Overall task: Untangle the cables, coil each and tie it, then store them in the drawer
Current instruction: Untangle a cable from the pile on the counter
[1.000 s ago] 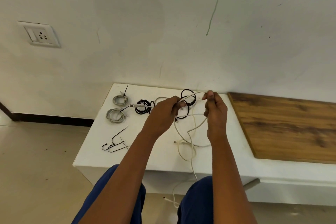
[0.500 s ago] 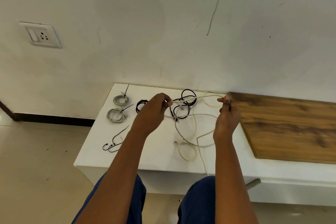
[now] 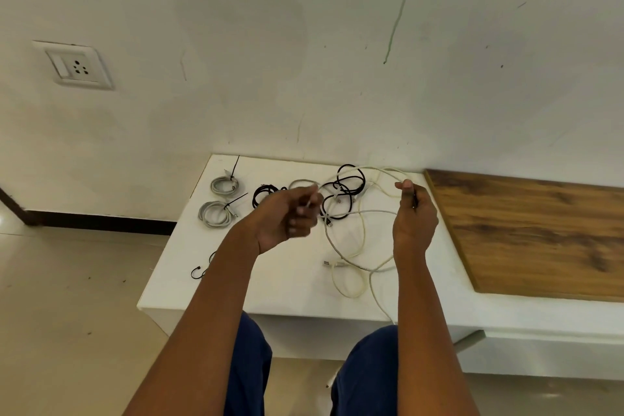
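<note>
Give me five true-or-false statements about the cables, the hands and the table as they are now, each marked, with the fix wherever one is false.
1. Two grey coiled cables lie tied at the table's left end. True.
2. The black cable is already coiled and tied. False: it lies loose, tangled with the white cable.
3. The left hand and the right hand are both raised above the table, each pinching cable. True.
4. A wooden panel lies on the table's left side. False: it is on the right side.
5. All of the white cable lies on the tabletop. False: one strand hangs over the front edge.
</note>
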Demonstrator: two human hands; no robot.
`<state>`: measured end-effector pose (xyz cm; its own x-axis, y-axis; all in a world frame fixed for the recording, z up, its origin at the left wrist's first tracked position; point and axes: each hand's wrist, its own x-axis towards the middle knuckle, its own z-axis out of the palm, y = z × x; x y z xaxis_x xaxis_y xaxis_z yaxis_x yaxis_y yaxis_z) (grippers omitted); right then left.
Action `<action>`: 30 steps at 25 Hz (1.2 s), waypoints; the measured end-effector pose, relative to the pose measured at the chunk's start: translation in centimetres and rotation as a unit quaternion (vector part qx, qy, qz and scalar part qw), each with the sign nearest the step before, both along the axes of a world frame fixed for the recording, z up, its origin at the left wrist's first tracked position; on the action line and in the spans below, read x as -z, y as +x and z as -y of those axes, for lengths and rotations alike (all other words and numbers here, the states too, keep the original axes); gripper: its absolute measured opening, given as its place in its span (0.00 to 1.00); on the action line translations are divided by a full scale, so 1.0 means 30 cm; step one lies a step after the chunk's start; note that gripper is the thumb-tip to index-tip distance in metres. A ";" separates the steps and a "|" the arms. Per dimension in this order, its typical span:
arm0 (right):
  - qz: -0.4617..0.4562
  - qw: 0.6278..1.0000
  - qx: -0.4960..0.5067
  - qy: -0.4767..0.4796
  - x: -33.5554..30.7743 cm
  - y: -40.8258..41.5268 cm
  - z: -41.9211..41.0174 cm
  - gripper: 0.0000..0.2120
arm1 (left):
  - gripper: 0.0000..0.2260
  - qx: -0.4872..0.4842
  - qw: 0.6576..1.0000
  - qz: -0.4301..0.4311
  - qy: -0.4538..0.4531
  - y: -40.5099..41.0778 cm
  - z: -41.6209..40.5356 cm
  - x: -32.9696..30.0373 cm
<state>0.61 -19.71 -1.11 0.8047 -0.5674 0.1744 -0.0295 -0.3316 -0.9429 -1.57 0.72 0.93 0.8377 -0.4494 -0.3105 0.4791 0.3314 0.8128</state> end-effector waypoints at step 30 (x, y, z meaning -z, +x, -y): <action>-0.037 0.893 -0.440 -0.092 -0.044 -0.051 -0.090 0.09 | 0.09 -0.225 0.898 0.255 0.278 0.005 0.110 0.071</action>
